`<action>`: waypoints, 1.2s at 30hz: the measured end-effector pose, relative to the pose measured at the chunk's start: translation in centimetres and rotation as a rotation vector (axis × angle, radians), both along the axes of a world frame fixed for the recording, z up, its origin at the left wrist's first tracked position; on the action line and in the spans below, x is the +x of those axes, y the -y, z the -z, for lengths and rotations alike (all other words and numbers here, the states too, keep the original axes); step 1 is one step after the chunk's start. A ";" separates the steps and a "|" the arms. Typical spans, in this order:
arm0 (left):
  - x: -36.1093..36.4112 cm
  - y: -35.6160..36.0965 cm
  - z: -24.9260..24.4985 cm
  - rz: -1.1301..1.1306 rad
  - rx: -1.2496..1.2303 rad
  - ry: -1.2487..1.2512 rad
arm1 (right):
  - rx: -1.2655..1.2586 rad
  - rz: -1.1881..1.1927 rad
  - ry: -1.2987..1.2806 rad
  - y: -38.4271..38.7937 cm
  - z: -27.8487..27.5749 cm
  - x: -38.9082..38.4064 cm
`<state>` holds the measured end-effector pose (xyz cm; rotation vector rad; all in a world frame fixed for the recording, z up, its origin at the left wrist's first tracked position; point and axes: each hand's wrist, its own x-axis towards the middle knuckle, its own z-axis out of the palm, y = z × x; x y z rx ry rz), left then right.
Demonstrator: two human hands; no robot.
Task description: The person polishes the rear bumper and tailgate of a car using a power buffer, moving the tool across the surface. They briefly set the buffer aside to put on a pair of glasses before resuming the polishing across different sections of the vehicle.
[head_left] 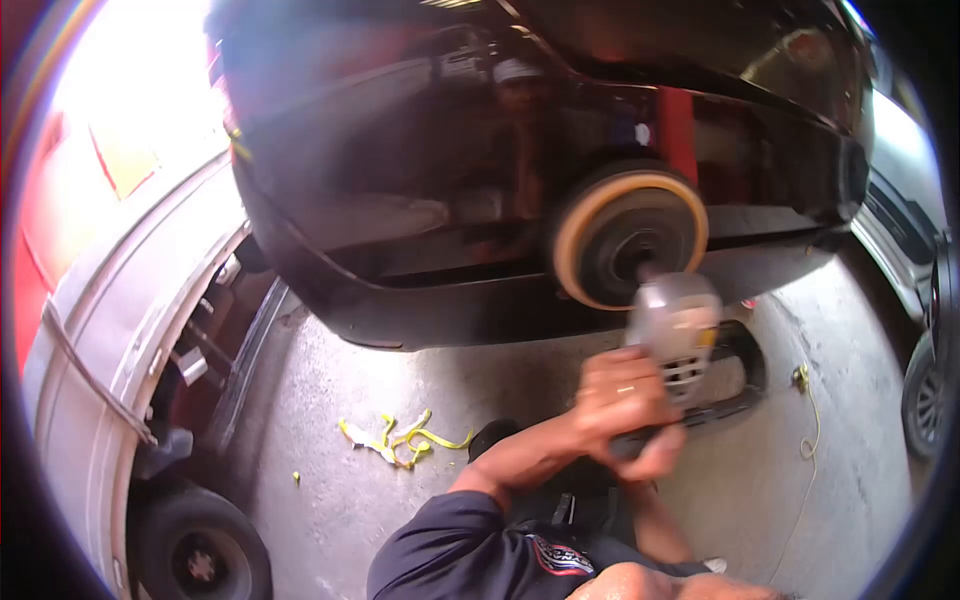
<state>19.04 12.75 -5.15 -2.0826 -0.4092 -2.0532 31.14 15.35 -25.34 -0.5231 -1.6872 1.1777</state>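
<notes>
Concrete floor [380, 500], black car [400, 200], left hand [622, 398] fingers curled round polisher [675, 320], right hand [655, 462] mostly hidden, grip unclear

The left hand [618, 398], on a dark-sleeved arm, is clenched, knuckles up. The right hand [655, 462] curls closed just beneath it.

The polisher [672, 325] is blurred, its handle hidden under the left grip [622, 400]; the right grip lies beneath, so its hold cannot be told; the black car panel [400, 200] runs off the top edge; the wheel [200, 555] and tyre [925, 395] are cut off; the yellow scraps [405, 440] are too small to identify.
</notes>
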 end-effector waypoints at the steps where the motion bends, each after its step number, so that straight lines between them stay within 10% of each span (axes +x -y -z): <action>1: 1.5 -1.1 -0.2 0.004 -0.032 0.010 | -0.062 0.026 -0.053 -0.3 -0.5 0.9; 36: -20.9 19.5 3.6 -0.490 0.296 0.523 | 0.314 -0.177 0.423 10.7 -1.8 -19.5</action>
